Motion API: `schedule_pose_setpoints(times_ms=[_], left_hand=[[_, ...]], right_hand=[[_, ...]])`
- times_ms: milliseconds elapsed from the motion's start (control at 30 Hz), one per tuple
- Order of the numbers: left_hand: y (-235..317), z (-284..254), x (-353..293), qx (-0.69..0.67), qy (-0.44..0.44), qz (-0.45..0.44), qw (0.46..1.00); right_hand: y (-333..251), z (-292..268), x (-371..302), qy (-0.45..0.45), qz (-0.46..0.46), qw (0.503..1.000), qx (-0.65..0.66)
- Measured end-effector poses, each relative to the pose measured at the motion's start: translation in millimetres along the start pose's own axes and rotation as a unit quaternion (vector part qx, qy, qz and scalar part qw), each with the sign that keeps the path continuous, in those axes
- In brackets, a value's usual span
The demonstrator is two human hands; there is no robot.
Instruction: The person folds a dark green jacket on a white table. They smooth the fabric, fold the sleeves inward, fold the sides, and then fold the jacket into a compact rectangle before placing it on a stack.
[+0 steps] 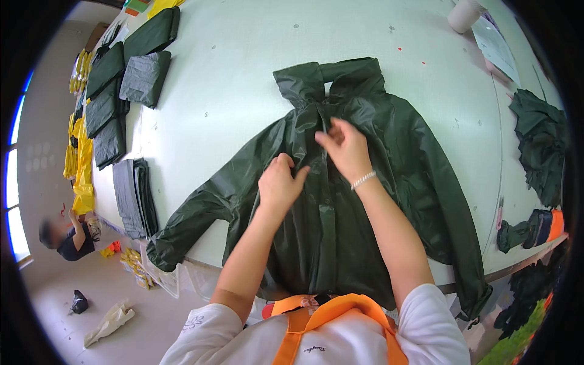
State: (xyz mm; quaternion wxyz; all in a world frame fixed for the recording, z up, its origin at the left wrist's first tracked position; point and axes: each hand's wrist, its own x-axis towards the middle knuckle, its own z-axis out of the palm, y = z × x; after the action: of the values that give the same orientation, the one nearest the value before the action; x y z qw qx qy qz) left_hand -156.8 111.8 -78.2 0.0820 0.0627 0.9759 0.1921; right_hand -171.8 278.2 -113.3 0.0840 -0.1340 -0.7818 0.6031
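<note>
A dark green raincoat (356, 243) lies front up on the pale table, its collar (359, 76) at the far end and both sleeves angled down to the sides. Over the left front panel rests my left hand (280, 182); its fingers are bent against the fabric and the thumb stands apart. Higher up, by the front closure just below the collar, my right hand (345, 149) hovers at or just above the cloth. A gap shows between its thumb and fingers, and they look slightly blurred. The fingertips of my left hand are partly hidden.
Folded dark green garments (109, 109) are piled along the left of the table (231, 36). A white roll (465, 15) stands at the far right. Crumpled dark cloth (538, 146) lies along the right edge. Another person (76, 240) is beyond the table's left side, beside yellow garments (82, 164).
</note>
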Motion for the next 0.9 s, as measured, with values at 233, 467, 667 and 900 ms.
schedule_pose_setpoints(times_ms=[233, 467, 667, 900], left_hand=[[16.4, -33.9, -11.8, 0.117, -0.197, -0.047, 0.972], [-20.8, -7.0, -42.8, -0.275, -0.199, -0.065, 0.938], [-11.7, -14.0, -57.2, -0.354, -0.151, -0.064, 0.921], [-2.1, -15.3, -101.9, -0.395, -0.039, -0.035, 0.917]], right_hand=[[-12.6, -13.9, -137.8, -0.086, 0.066, 0.994, -0.017], [-21.2, -0.8, -148.8, 0.006, -0.034, 0.998, -0.06], [-34.9, 12.5, -155.9, 0.006, 0.031, 0.998, 0.057], [-13.3, 21.3, -154.5, 0.001, 0.132, 0.989, 0.062]])
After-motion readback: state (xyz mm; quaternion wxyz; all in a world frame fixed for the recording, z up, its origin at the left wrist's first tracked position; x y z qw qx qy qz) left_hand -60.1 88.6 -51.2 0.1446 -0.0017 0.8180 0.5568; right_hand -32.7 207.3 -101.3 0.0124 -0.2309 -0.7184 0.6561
